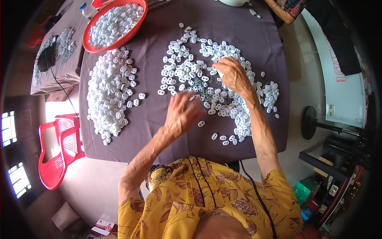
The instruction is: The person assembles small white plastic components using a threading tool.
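Note:
Small white oval plastic pieces with two dark holes (171,73) lie scattered over the middle of the table. My left hand (181,115) hovers at the near edge of this spread, fingers apart and slightly blurred, with nothing seen in it. My right hand (234,77) is over the right part of the spread, its fingers curled together. Something pale shows at its fingertips, too hidden to name. Between my hands, thin grey-green bits (205,93) lie mixed among the white pieces.
A long heap of white pieces (107,95) covers the table's left side. Behind it stands a red basket (89,46) full of them. Another person's arm (281,14) is at the far right. A red chair (53,171) stands left, beside a second table (73,73).

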`<state>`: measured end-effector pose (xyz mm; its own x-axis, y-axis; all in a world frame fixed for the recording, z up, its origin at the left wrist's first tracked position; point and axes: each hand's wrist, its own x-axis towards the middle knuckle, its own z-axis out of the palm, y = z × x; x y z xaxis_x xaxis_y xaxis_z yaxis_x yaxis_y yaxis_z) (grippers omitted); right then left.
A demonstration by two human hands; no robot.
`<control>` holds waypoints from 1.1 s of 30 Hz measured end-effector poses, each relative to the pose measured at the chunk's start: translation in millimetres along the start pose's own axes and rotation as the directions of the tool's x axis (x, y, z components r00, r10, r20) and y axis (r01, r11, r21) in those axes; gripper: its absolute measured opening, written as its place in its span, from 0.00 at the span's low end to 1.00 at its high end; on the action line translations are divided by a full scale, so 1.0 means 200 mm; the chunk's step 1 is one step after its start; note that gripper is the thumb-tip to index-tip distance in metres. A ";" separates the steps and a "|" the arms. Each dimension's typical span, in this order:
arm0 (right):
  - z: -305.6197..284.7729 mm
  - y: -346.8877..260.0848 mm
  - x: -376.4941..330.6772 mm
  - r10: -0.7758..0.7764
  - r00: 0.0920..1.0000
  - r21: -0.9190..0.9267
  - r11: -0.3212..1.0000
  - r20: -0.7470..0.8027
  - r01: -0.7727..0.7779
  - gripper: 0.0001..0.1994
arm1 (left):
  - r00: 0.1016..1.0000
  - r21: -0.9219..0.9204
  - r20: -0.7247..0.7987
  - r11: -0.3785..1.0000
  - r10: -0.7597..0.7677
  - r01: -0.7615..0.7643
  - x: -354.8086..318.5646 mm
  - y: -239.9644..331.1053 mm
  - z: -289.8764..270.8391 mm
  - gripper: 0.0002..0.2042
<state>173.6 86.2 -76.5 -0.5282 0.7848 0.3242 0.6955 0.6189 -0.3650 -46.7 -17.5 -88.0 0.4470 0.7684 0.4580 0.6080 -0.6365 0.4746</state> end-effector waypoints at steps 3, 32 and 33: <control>-0.01 -0.04 -0.04 0.017 1.000 -0.024 1.000 0.009 -0.017 0.14 | 0.995 -0.069 0.091 0.997 -0.029 0.035 -0.15 0.12 0.01 0.19; 0.04 -0.09 -0.02 0.105 0.993 0.013 0.994 -0.051 -0.105 0.07 | 0.964 0.026 -0.165 0.976 -0.211 0.218 -0.09 0.01 0.11 0.11; 0.05 -0.12 -0.04 0.048 0.998 0.003 0.999 -0.027 -0.048 0.08 | 0.965 0.037 -0.158 0.975 -0.209 0.217 -0.10 0.01 0.10 0.11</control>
<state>156.6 65.4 -78.8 -0.4804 0.8126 0.3300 0.7187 0.5804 -0.3830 -41.9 -32.0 -111.0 0.2009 0.8642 0.4612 0.7144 -0.4514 0.5346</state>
